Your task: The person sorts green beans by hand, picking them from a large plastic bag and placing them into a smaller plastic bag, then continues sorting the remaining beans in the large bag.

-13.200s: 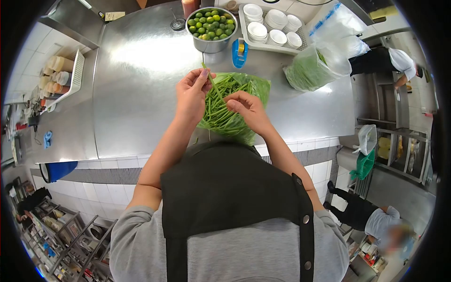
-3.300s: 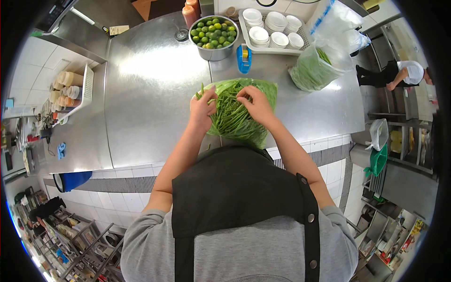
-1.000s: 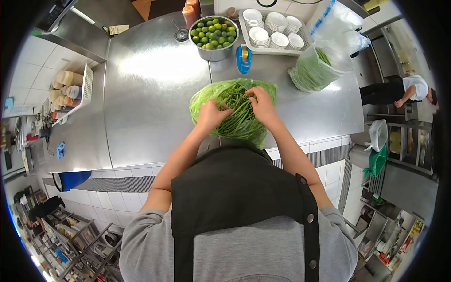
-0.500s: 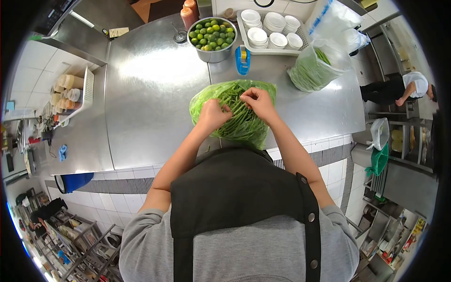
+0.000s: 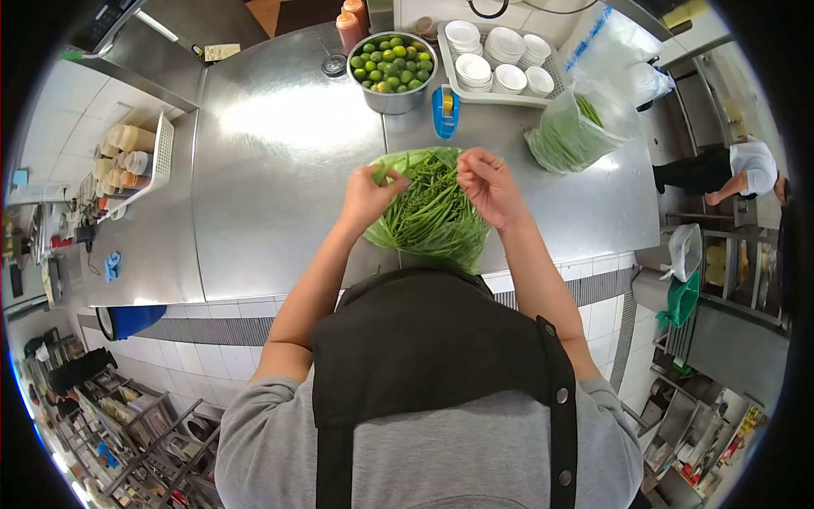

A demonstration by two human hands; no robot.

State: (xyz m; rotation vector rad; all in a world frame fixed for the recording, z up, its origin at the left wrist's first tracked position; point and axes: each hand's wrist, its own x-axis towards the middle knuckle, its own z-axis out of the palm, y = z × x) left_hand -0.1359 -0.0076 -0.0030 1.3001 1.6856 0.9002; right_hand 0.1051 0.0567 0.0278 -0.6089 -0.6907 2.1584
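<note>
Left hand (image 5: 366, 193) and right hand (image 5: 487, 182), together half a second earlier, had drawn apart, each pinched on the rim of the clear green plastic bag of long beans (image 5: 432, 220), which lay opened wider on the stainless-steel counter (image 5: 271, 170).

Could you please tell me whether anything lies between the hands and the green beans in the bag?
Nothing visible does. The bag lies open on the counter, and the left hand and right hand both rest at the exposed green beans near its mouth.
</note>
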